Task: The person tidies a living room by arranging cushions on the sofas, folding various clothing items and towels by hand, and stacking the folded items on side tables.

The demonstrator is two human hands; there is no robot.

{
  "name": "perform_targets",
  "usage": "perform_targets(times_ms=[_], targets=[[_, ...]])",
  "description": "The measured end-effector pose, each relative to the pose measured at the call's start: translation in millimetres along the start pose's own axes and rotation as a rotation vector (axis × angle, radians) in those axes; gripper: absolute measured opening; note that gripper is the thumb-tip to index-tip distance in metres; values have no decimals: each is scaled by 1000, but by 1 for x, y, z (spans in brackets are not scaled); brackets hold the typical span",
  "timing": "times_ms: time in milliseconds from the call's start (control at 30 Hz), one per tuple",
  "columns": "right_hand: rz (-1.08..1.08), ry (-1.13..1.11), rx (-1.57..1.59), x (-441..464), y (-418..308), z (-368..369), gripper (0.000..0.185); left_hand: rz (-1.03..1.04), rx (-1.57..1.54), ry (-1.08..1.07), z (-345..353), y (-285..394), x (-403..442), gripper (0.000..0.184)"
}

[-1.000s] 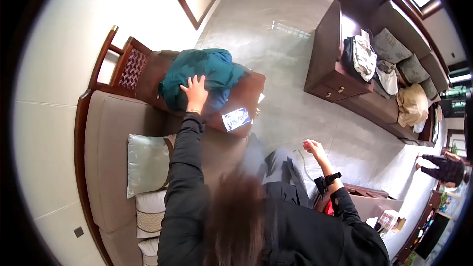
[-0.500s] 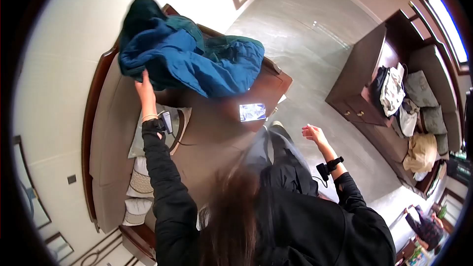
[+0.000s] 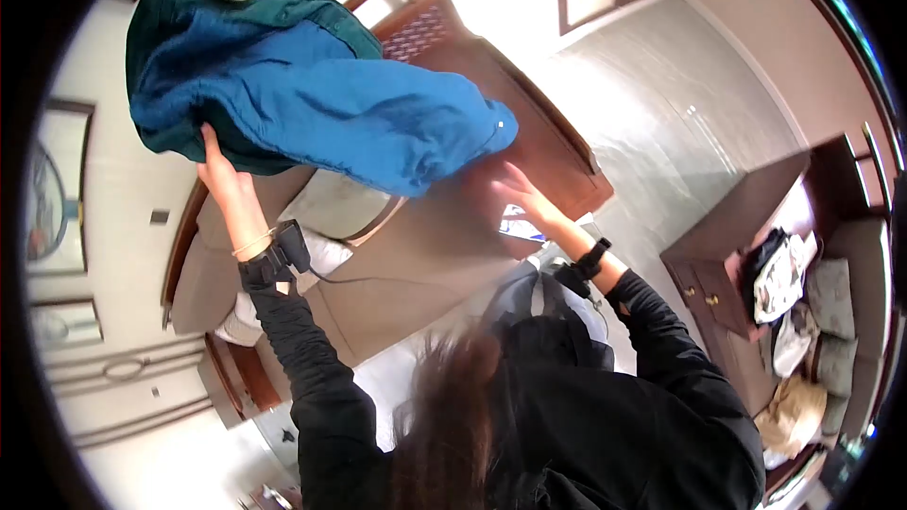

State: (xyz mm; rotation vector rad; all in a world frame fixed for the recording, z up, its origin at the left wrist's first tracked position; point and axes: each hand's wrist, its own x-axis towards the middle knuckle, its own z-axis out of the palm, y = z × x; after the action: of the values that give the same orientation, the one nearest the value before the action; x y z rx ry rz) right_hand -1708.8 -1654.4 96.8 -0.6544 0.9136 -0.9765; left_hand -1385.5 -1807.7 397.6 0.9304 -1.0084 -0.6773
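My left hand (image 3: 227, 184) grips the edge of a jacket (image 3: 321, 85), blue on the side toward me and dark green along its collar end and far edge. The garment is lifted and stretches across the upper left, above the sofa and a brown wooden side unit. My right hand (image 3: 529, 203) is open with fingers spread, just short of the jacket's right end and not visibly touching it. Below that hand a lit phone (image 3: 521, 227) lies on the wooden unit (image 3: 557, 137), partly covered by the hand.
A brown sofa (image 3: 397, 274) with a grey pillow (image 3: 335, 206) stands below the jacket. At right, another wooden cabinet (image 3: 713, 297) has clothes (image 3: 786, 274) on it, beside a sofa with cushions (image 3: 831, 297) and a tan bundle (image 3: 792, 417). Framed pictures hang at left.
My left hand has raised the jacket and carried it leftward, opening it out. My right hand has moved left and up toward the jacket's right end. The view has turned.
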Motion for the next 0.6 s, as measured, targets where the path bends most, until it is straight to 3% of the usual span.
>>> perform_targets(times_ms=[100,200,267,333,367,400,467,500,600], targets=[[-270,-150,-194,20,-56,87,99,255,105,77,10,72,-20,42],[-439,-320,-263,7,-96,169,104,354,234,168,-13,103,-11,37],[-800,-305,-531,12,-94,218,109,399,385,229,-29,114,-9,29],[-712,-292,-573,4,-84,257,110,338,454,191,-53,119,-9,31],[-854,-143,-662,9,-73,275,99,311,439,154,-64,122,-13,34],[-868,-170,-662,19,-66,284,99,283,423,114,-75,124,-16,38],[-552,-176,-683,41,-72,298,68,263,423,120,-103,131,-24,38],[-557,-203,-690,50,-74,302,68,280,448,126,-124,133,-25,37],[-535,-149,-727,75,-72,306,26,214,561,192,-195,152,-32,36]])
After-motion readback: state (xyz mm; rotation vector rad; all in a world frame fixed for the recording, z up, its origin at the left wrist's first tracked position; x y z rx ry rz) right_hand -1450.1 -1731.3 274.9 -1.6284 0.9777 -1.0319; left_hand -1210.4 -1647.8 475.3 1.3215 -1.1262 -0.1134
